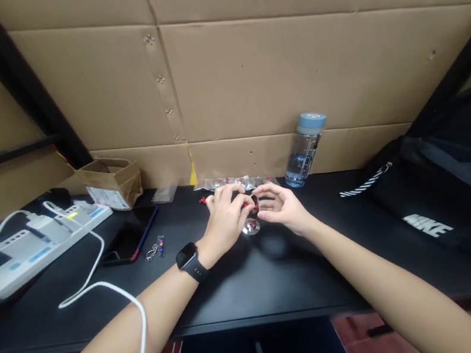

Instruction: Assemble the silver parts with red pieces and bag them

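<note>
My left hand [229, 212], below a dark watch on the wrist, is closed with its fingertips on a small red piece [246, 203]. A bit of red [203, 200], perhaps a cord end, shows just left of this hand. My right hand [281, 208] has curved fingers closed around a small dark round piece with red on it [255, 203]. Both hands meet at this piece, and the fingers partly hide it. Just below them a shiny silver disc [251, 227] with a red spot lies on the black table [237, 296].
Behind my hands lie clear plastic packets [225, 182]. A blue-lidded bottle [306, 149] stands right of them, before a black bag [455, 194]. Leftward are a keyring [152, 251], a tablet [130, 236], a cardboard box [112, 182], a power strip [44, 247] and a white cable [138, 313].
</note>
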### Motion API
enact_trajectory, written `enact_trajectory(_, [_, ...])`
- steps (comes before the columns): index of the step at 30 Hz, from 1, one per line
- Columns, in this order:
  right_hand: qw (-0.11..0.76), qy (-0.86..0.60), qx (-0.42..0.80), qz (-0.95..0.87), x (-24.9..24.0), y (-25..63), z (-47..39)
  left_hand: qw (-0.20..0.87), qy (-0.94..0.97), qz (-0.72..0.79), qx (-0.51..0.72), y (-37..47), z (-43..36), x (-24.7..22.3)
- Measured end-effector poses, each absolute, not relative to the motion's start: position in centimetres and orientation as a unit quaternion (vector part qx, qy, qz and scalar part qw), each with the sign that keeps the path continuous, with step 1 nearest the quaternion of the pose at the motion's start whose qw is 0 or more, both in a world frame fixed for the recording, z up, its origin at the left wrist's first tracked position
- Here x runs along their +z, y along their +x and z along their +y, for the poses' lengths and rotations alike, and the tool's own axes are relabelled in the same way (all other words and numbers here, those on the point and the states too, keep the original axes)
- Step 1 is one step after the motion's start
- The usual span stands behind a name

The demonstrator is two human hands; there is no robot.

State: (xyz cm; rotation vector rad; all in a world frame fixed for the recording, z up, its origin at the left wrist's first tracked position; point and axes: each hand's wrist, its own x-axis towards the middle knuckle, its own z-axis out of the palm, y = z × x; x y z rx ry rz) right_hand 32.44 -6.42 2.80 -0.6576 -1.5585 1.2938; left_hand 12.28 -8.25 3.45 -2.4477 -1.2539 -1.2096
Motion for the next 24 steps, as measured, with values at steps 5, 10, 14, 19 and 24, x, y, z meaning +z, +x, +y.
enact_trajectory(5, [0.493,-0.282,0.51,-0.646,2.7,32.3,-6.4,0.071,-0.797,-0.433,-0.417,12.6,-8.4,3.2])
enact_trajectory(10, [0.503,-0.305,0.482,-0.65,2.5,32.4,-6.2,0.048,-0.788,-0.431,-0.437,13.1,-8.4,2.8])
enact_trajectory(14, [0.507,-0.309,0.478,-0.647,2.5,32.2,-6.2,0.033,-0.781,-0.434,-0.448,13.1,-8.2,2.8])
enact_trajectory(19, [0.481,-0.295,0.471,-0.678,3.4,32.1,-6.4,0.027,-0.776,-0.432,-0.459,13.0,-8.3,3.1])
enact_trajectory(24, [0.453,-0.294,0.394,-0.744,3.8,32.5,-6.5,0.023,-0.782,-0.426,-0.454,13.1,-8.3,3.3])
